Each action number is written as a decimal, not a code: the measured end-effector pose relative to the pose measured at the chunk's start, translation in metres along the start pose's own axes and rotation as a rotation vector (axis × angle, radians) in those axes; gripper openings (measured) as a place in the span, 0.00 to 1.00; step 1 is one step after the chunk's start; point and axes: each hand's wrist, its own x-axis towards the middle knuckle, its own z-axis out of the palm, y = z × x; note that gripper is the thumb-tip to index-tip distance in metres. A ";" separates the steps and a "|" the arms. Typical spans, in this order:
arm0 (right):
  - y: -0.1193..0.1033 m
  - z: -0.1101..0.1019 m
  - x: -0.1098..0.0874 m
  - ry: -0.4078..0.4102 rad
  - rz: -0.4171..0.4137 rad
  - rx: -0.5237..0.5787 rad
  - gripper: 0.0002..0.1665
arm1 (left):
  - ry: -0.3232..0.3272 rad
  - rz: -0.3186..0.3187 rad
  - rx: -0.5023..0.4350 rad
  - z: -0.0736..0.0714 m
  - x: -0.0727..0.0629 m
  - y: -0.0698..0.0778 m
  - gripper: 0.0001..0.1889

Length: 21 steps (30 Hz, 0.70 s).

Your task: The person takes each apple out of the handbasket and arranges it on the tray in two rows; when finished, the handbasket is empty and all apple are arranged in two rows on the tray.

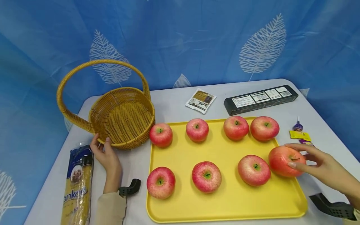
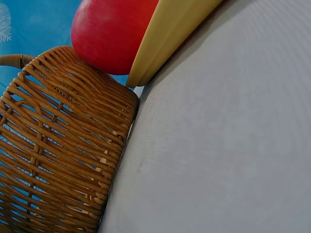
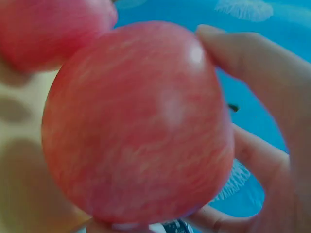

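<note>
In the head view, my right hand [image 1: 323,168] holds an apple [image 1: 282,161] between thumb and fingers at the right edge of the yellow tray [image 1: 225,204]. The right wrist view shows this red apple [image 3: 141,126] up close, its stem pointing towards the palm. My left hand [image 1: 108,157] touches the near left side of the wicker basket [image 1: 127,122], below the foot of its handle. The basket holds nothing. Several other apples sit on the tray in two rows, among them one apple [image 1: 254,170] just left of the held one. In the left wrist view the hand itself is hidden.
A packet of pasta [image 1: 77,187] lies at the left. At the back are a white sachet [image 1: 201,100] and a long black box [image 1: 261,99]. A lollipop [image 1: 297,126] and small yellow candy [image 1: 300,135] lie to the right. A blue curtain [image 1: 180,40] hangs behind.
</note>
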 end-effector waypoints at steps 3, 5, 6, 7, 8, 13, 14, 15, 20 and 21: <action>-0.004 0.010 -0.005 0.023 -0.027 -0.046 0.33 | 0.003 -0.010 -0.004 -0.001 0.000 0.001 0.20; -0.007 0.014 -0.007 0.029 -0.041 -0.068 0.34 | 0.004 -0.013 -0.002 -0.001 0.000 0.001 0.20; -0.009 0.016 -0.008 0.019 -0.046 -0.073 0.34 | 0.005 -0.013 0.002 -0.001 0.000 0.001 0.20; -0.010 0.017 -0.009 0.005 -0.048 -0.080 0.34 | 0.007 -0.012 0.002 -0.002 0.000 0.001 0.20; -0.011 0.017 -0.009 -0.008 -0.054 -0.087 0.34 | 0.009 -0.012 0.005 -0.002 0.000 0.001 0.20; -0.022 0.010 -0.008 -0.112 -0.049 -0.117 0.39 | 0.013 -0.006 0.005 -0.003 -0.001 0.001 0.20; -0.026 0.006 -0.005 -0.111 -0.052 -0.121 0.40 | 0.013 -0.006 0.006 -0.003 -0.001 0.001 0.20; -0.031 0.001 -0.002 -0.112 -0.048 -0.130 0.42 | 0.012 -0.004 0.003 -0.003 -0.001 0.002 0.20; -0.068 -0.025 0.032 -0.003 -0.161 -0.151 0.44 | 0.011 -0.006 0.001 -0.002 -0.001 0.002 0.20; -0.078 -0.028 0.041 -0.002 -0.192 -0.160 0.44 | 0.011 -0.003 0.001 -0.002 -0.001 0.002 0.20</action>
